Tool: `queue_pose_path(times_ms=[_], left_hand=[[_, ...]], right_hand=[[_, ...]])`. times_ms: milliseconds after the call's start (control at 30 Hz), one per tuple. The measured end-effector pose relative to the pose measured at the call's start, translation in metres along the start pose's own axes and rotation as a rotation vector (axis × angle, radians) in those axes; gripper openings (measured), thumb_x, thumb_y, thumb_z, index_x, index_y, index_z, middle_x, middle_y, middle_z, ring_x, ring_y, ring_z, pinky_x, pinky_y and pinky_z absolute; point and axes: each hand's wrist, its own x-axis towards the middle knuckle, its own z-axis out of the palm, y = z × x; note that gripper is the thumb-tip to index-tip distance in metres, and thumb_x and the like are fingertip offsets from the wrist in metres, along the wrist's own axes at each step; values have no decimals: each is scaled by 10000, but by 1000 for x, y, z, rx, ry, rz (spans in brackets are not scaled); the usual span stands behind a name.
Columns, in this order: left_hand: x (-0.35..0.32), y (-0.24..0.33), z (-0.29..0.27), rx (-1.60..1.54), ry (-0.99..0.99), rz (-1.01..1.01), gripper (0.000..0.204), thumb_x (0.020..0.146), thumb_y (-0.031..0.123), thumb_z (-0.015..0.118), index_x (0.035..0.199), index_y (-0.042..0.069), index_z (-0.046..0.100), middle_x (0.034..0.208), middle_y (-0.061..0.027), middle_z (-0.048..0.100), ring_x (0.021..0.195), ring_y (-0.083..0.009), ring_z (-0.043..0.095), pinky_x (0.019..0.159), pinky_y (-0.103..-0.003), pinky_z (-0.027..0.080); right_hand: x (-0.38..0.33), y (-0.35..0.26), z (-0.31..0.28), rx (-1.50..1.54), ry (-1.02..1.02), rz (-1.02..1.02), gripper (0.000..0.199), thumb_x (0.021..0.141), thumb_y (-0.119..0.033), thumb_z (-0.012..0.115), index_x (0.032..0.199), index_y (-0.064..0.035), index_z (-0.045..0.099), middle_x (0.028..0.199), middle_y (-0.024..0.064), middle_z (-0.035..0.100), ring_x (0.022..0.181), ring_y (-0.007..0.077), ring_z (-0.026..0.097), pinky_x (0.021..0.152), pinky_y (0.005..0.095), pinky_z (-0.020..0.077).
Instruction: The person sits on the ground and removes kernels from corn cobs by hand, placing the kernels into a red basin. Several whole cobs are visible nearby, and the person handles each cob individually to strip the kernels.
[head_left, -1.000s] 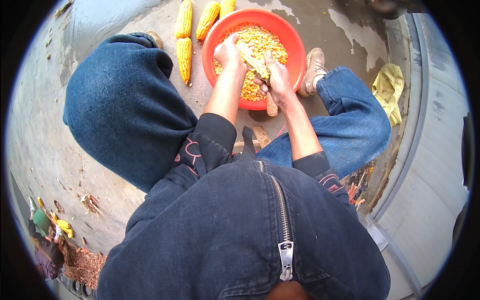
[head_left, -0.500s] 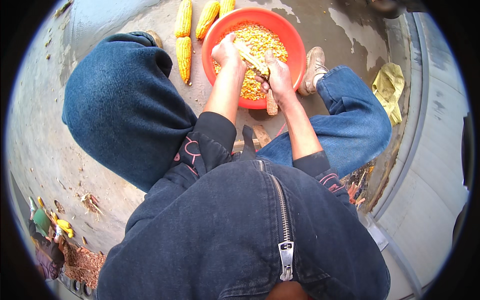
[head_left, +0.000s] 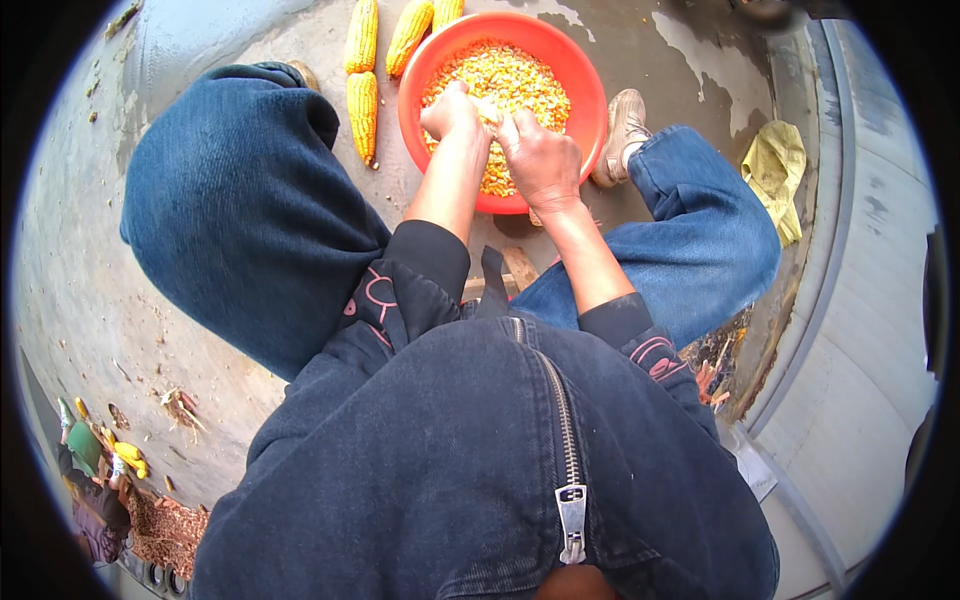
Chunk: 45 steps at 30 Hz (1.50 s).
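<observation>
The fingers of the left hand (head_left: 455, 112) are curled closely around an ear of corn (head_left: 488, 109), of which only a small pale part can be seen between the two hands. The right hand (head_left: 543, 158) meets this ear from the other side, its back turned upward; its fingertips are hidden below, so I cannot tell how far they are closed or what they hold. Both hands are above a red bowl (head_left: 591, 85) with many loose kernels (head_left: 510, 72) inside. As the hands are near the bowl's lower rim, kernels could, in my judgement, jump over it if the ear is twisted hard. A slipping grip could scrape the knuckles. The right shoe (head_left: 625, 130) is just beside the bowl; a careless push of this foot could tip it. Four more ears (head_left: 362, 120) lie on the floor (head_left: 250, 40), left of the bowl.
</observation>
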Motion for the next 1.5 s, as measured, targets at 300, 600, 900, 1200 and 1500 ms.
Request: queue_pose_path(times_ms=[300,600,900,1200,1500], left_hand=[[-4,9,3,-50,-236,-3,221,857,-28,614,1060,-115,635,982,-187,696,770,-298,706,604,-427,597],[-5,21,2,-73,-366,17,217,876,-9,617,1067,-108,638,964,-173,695,782,-286,702,620,-411,598],[-7,-2,4,-75,-175,199,44,835,-15,631,848,-51,653,783,-104,652,601,-216,632,502,-353,525],[-13,-3,-2,30,-270,181,44,845,-10,639,860,-51,646,810,-130,657,606,-243,658,480,-369,545],[8,-9,8,-49,-501,259,291,1019,269,511,931,6,598,754,-107,621,576,-246,657,484,-378,574]], right_hand=[[8,22,40,1032,1,751,309,974,-341,565,890,-44,580,581,65,517,436,167,515,409,323,413],[16,18,11,1106,-147,662,413,992,-453,547,961,-50,632,768,95,650,501,161,552,426,314,435],[11,-1,2,127,-199,125,286,998,-338,515,1174,-123,582,951,199,687,841,404,677,655,516,525],[0,13,35,323,22,323,270,974,-297,499,1009,-94,673,843,198,692,793,374,693,631,484,546],[11,13,7,1264,-313,832,380,929,-264,503,1260,-91,570,993,113,673,774,175,675,576,359,560]])
